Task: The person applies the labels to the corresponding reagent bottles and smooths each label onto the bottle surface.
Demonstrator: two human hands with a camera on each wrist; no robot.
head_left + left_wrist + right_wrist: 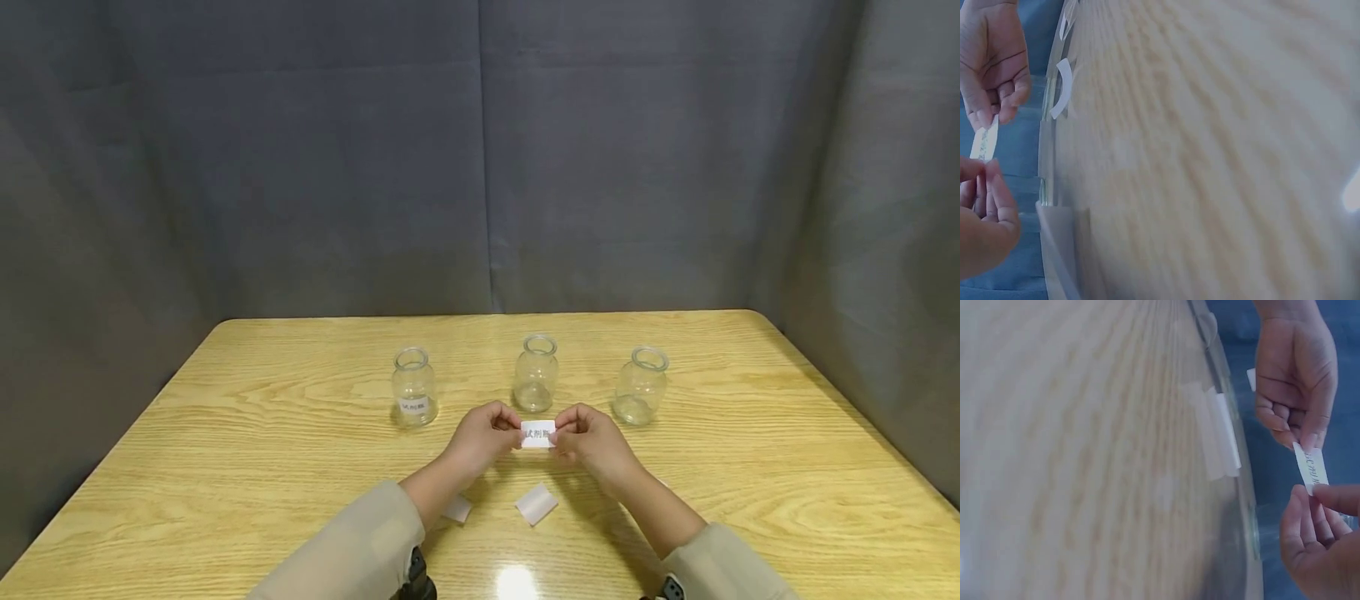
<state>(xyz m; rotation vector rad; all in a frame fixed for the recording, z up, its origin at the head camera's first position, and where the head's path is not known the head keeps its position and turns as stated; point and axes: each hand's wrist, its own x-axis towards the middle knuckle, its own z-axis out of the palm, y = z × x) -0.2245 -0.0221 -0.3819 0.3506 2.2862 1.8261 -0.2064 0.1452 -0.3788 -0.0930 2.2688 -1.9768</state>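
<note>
A small white label [537, 433] with printed dark characters is held up in front of the middle jar. My left hand [483, 442] pinches its left end between thumb and fingers, while my right hand [594, 442] pinches the right end. Both wrist views show the label [984, 144] stretched between the two hands. Just beyond it stands a clear glass jar [536, 375] without a label. To the left, another glass jar [413, 385] bears a white label low on its front. An unlabelled glass jar [642, 386] stands on the right.
On the wood-grain table [262, 450], a pale paper piece [536, 504] lies below the hands. Another paper piece [457, 508] shows partly from behind the left forearm. A grey curtain [375, 183] hangs behind the table and along its sides.
</note>
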